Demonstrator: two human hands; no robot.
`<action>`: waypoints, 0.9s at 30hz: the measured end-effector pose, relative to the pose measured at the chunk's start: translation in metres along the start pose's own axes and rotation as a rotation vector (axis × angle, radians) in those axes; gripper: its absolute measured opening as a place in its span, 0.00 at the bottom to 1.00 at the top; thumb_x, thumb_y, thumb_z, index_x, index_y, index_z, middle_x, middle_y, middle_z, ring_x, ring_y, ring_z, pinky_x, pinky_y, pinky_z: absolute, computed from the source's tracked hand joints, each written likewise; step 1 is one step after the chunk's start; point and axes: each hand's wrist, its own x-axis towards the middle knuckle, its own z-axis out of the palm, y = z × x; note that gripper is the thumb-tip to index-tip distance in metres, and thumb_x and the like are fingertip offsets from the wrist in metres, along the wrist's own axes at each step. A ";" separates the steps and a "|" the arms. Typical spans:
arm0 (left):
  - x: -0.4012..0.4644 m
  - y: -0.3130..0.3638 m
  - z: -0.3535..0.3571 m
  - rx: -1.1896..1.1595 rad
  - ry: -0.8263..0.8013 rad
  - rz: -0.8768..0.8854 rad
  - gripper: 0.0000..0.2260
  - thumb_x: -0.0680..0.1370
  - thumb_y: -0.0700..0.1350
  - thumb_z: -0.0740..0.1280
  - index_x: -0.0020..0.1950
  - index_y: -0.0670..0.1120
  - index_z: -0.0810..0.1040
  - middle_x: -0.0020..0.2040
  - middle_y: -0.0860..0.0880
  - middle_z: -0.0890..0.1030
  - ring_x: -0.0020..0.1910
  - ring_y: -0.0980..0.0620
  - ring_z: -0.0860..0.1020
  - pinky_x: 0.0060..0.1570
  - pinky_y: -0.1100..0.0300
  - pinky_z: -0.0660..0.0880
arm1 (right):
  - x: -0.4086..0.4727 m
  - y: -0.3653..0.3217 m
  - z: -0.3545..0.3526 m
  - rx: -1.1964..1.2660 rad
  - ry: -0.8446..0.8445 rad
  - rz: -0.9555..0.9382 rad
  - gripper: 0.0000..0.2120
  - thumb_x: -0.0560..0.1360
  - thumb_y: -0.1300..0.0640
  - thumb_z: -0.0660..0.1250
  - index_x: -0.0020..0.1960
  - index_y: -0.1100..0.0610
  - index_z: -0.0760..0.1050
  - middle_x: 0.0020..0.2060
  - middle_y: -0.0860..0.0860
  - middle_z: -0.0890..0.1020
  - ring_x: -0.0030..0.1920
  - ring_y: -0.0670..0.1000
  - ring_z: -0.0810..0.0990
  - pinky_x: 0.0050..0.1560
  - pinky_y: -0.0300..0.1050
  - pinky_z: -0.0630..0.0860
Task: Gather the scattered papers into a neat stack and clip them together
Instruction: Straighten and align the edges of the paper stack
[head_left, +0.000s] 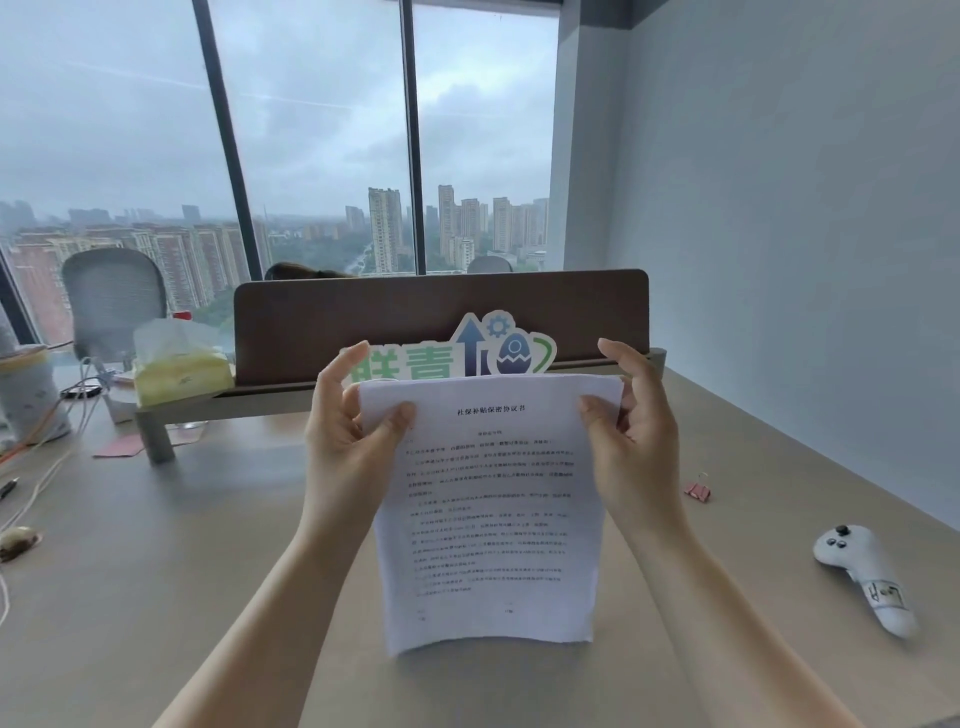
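Observation:
A stack of white printed papers (488, 519) stands upright above the beige desk (208, 571), its lower edge near the desk surface. My left hand (348, 441) pinches the stack's upper left corner, thumb in front and fingers behind. At the upper right corner my right hand (631, 441) pinches it the same way. A small pink binder clip (697, 490) lies on the desk to the right of the stack, apart from both hands.
A white game controller (865, 574) lies at the right. A brown divider panel (441, 317) with a green-and-blue sign (483, 353) stands behind the papers. A tissue pack (179, 366), cables (41, 483) and a pink note (120, 446) sit at the left.

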 end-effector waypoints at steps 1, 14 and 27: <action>0.000 -0.001 -0.003 -0.010 -0.027 -0.023 0.25 0.74 0.32 0.70 0.61 0.58 0.72 0.43 0.53 0.82 0.38 0.57 0.79 0.40 0.64 0.79 | 0.000 -0.001 0.001 0.027 0.002 0.004 0.22 0.78 0.66 0.64 0.63 0.43 0.72 0.40 0.40 0.74 0.32 0.43 0.68 0.37 0.30 0.68; -0.027 -0.029 -0.010 -0.032 -0.038 -0.390 0.02 0.73 0.34 0.71 0.40 0.38 0.83 0.36 0.49 0.86 0.34 0.51 0.83 0.35 0.56 0.81 | -0.029 0.016 -0.005 0.387 -0.207 0.400 0.15 0.74 0.62 0.70 0.60 0.57 0.78 0.49 0.56 0.87 0.49 0.59 0.86 0.46 0.52 0.81; -0.034 -0.038 0.001 -0.006 -0.006 -0.439 0.05 0.72 0.37 0.74 0.43 0.48 0.85 0.42 0.49 0.87 0.42 0.48 0.84 0.40 0.57 0.80 | -0.051 0.033 0.012 0.231 -0.184 0.442 0.08 0.76 0.67 0.69 0.51 0.57 0.83 0.44 0.50 0.88 0.45 0.49 0.87 0.40 0.39 0.80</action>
